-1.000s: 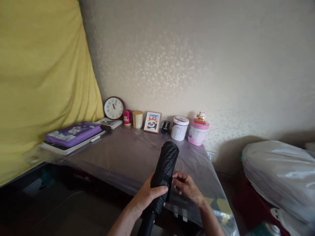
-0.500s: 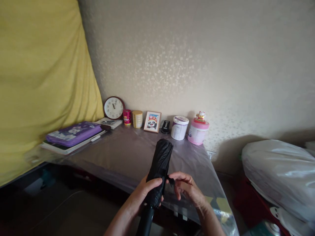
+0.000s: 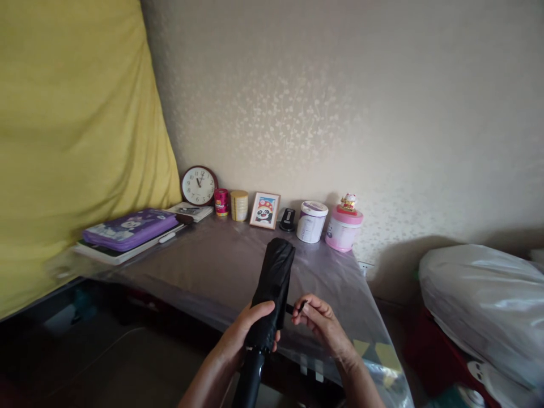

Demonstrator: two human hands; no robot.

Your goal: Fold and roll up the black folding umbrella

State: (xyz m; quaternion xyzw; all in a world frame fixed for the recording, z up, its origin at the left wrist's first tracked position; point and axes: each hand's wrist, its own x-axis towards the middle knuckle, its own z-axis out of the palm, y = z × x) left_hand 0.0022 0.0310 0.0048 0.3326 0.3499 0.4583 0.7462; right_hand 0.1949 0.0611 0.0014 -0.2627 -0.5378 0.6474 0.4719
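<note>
A folded black umbrella (image 3: 275,272) points away from me over the front part of the table, its dark handle (image 3: 250,377) toward me. My left hand (image 3: 249,326) is wrapped round the lower part of the folded cloth, thumb on top and fingertips showing on the right side. To the right of the umbrella, my right hand (image 3: 317,318) pinches the end of a short black strap (image 3: 290,309) that runs out from the cloth. Part of the strap is hidden by the fingers.
On the plastic-covered table (image 3: 204,266) stand a clock (image 3: 199,186), a panda picture (image 3: 264,210), a white tub (image 3: 312,222) and a pink-lidded tub (image 3: 343,229). A purple case (image 3: 130,229) lies at left. A yellow curtain (image 3: 80,113) hangs there; a plastic-wrapped bundle (image 3: 480,283) sits at right.
My right fingers have closed on the strap, which is now stretched out from the umbrella. The umbrella has shifted slightly left in my left hand's grip.
</note>
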